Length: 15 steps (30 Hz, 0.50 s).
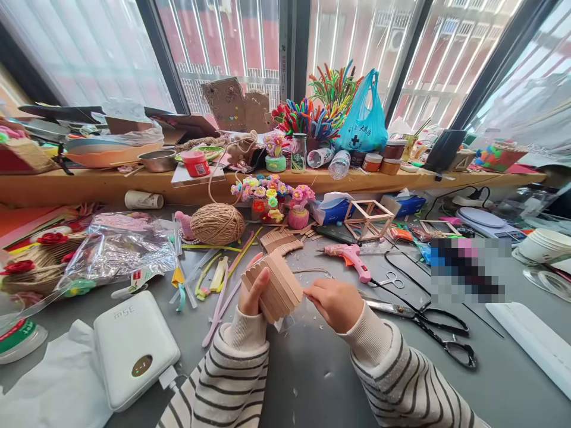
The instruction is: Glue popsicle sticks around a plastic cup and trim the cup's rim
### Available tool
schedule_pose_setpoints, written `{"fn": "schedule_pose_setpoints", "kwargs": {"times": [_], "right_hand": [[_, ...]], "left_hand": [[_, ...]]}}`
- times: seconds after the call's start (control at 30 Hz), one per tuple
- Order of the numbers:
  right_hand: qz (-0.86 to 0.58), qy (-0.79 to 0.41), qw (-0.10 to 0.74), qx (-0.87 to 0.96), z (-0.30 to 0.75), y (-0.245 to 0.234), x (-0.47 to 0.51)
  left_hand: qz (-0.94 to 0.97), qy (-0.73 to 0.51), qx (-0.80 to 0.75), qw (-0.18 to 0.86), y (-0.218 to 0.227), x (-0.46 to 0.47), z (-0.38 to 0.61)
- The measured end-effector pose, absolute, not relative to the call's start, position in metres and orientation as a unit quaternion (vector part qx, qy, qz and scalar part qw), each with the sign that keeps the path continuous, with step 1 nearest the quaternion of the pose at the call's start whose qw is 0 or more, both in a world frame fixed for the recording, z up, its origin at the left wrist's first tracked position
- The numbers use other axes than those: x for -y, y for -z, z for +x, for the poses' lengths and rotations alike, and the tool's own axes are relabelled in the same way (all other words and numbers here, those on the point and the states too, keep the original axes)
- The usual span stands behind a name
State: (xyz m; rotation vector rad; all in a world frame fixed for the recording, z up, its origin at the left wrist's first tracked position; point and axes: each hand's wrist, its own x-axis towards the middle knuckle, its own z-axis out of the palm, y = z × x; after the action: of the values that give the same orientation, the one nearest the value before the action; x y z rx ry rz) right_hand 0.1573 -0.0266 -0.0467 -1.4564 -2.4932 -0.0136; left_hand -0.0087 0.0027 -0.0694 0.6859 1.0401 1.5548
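My left hand (253,290) grips a curved panel of wooden craft sticks (277,286) from its left side, thumb across the front. My right hand (335,302) is closed in a pinch at the panel's right edge, fingers curled; what it pinches is too small to make out. Both hands hover just above the grey table (312,368) near its front middle. A thin twine strand (319,271) runs from behind the panel toward the right.
A ball of twine (217,223), a pink glue gun (350,257), black scissors (428,324), a wooden stick cube (368,219) and more stick pieces (281,241) lie beyond the hands. A white power bank (134,348) sits front left. A cluttered wooden shelf (89,184) runs along the window.
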Motion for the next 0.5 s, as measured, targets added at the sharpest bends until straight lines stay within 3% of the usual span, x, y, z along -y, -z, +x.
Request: {"fn": "schedule_pose_setpoints", "kwargs": {"times": [0.33,0.5], "right_hand": [[-0.546,-0.004,0.112,0.831,0.163,0.042,0.024],[-0.598,0.01,0.136,0.79,0.178,0.056,0.013]], "left_hand": [[0.259,-0.645,-0.437,0.571,0.058,0.007,-0.012],[0.193,-0.709,-0.332,0.592,0.044,0.009,-0.028]]}}
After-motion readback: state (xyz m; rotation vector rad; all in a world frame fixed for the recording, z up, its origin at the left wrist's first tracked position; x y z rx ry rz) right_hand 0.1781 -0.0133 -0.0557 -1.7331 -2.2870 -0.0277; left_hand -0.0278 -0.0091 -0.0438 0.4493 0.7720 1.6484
